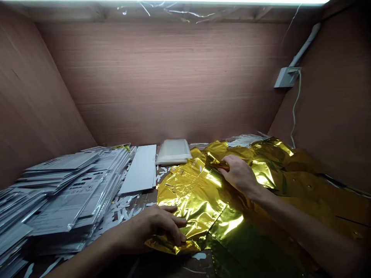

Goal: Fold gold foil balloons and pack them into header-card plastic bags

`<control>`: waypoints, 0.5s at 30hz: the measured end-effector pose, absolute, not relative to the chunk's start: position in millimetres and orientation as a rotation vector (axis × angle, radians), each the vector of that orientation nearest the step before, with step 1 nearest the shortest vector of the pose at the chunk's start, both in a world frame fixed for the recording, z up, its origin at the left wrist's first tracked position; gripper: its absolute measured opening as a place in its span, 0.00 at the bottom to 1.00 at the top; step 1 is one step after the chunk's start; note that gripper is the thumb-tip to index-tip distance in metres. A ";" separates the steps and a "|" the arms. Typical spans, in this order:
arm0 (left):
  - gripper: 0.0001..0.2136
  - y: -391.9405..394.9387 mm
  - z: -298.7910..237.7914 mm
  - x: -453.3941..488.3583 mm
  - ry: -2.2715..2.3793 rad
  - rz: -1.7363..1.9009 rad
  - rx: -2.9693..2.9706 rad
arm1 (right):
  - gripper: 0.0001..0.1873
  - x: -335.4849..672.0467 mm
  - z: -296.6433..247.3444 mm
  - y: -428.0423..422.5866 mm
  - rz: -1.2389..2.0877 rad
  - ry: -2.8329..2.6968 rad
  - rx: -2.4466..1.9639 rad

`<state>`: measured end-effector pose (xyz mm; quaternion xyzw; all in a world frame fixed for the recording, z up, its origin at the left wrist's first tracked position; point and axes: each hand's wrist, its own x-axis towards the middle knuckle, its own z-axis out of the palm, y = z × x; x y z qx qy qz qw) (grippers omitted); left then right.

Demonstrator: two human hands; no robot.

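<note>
A crinkled sheet of shiny gold foil [199, 197] lies spread over the table in front of me, on top of more gold foil pieces [304, 181] to the right. My left hand [160, 226] rests on the foil's near left edge, fingers curled down and pinching it. My right hand [239, 173] reaches to the far part of the sheet and pinches a raised fold of foil between thumb and fingers.
A big slumped stack of printed white packaging cards [66, 193] fills the left side. A white flat board [142, 168] and a pile of clear plastic bags [174, 151] lie at the back. Brown walls enclose the booth; a wall socket [286, 76] with cable sits on the right.
</note>
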<state>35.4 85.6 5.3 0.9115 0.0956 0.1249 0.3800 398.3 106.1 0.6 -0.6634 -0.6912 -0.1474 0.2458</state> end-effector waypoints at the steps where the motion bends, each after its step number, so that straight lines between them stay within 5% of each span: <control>1: 0.10 85.2 5.0 35.9 0.261 0.323 2.330 | 0.07 398.3 1.6 105.0 -0.428 -1.890 -1.751; 5: 0.11 83.9 5.7 36.9 0.268 0.313 2.330 | 0.09 396.4 7.6 102.2 -0.307 -1.814 -1.556; 12: 0.09 84.1 6.8 38.3 0.201 0.381 2.317 | 0.28 403.4 16.3 105.4 0.613 -1.272 -1.605; 15: 0.07 86.1 1.9 40.1 0.183 0.419 2.300 | 0.26 407.2 13.2 103.3 0.809 -1.316 -1.619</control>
